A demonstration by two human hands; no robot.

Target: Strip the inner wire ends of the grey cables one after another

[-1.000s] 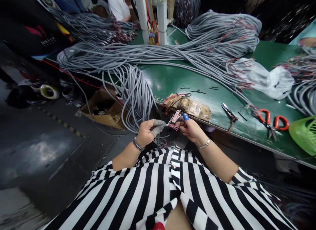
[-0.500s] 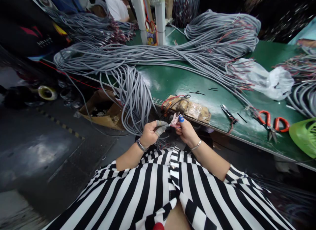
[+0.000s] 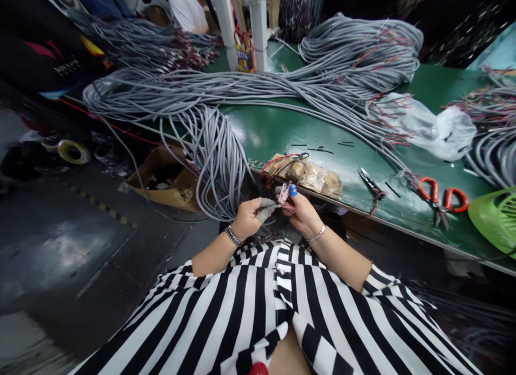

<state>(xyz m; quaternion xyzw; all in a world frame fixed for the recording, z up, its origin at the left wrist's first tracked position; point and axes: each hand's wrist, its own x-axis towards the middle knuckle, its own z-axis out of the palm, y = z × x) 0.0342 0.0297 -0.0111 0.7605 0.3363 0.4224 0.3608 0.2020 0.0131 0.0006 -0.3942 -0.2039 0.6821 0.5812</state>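
My left hand [image 3: 250, 216], with grey coverings on its fingertips, pinches the end of a grey cable [image 3: 277, 206]. Thin red wires stick out of that cable end toward my right hand [image 3: 301, 211], which has a blue cover on the thumb. Between the thumb and fingers of my right hand is a small pale pink clip-like piece [image 3: 284, 193]. The two hands are close together in front of the table edge. Just beyond them lies a lumpy, tape-wrapped block [image 3: 318, 180] with a loop of dark and orange wires on its left end.
Bundles of grey cable [image 3: 226, 90] cross the green table [image 3: 266, 130], and some hang over its edge. Snips [image 3: 371, 182], red-handled scissors [image 3: 441, 206], a green basket [image 3: 494, 219] and a plastic bag [image 3: 451, 133] lie to the right. A cardboard box [image 3: 169, 195] stands at lower left. A person [image 3: 187, 9] is at the back.
The pink piece has turned more upright in my right hand, and the grey cable end shows more between my hands. The whole view has shifted slightly.
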